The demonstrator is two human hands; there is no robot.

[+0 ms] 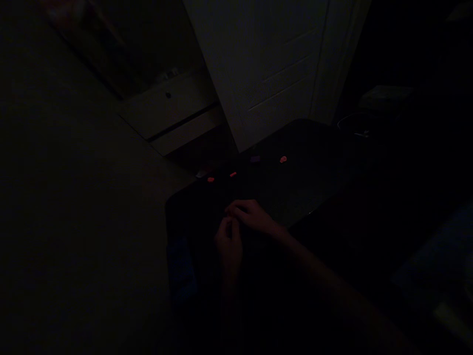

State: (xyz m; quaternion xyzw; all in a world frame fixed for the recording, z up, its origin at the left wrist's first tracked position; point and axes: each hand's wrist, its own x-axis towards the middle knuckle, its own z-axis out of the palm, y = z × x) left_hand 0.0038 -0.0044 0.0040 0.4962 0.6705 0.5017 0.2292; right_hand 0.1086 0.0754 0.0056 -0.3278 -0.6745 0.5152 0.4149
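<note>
The scene is very dark. My left hand [229, 240] and my right hand [247, 213] meet over the near left part of a dark table [295, 182]. Both have their fingers curled inward with the tips close together. Whatever lies between the fingertips is too dark and small to make out. Beyond them on the tabletop lie a small round reddish piece [210, 180], a short reddish bar [233, 174], a dark purple block [255, 159] and a reddish piece of two rounded parts [283, 159].
Past the table's far edge stand a pale panelled door [273, 64] and a chest of drawers [181, 111]. A dark blue item [181, 268] lies at the table's left edge. A thin white cable [349, 117] and a pale box-like object [386, 96] are at the far right.
</note>
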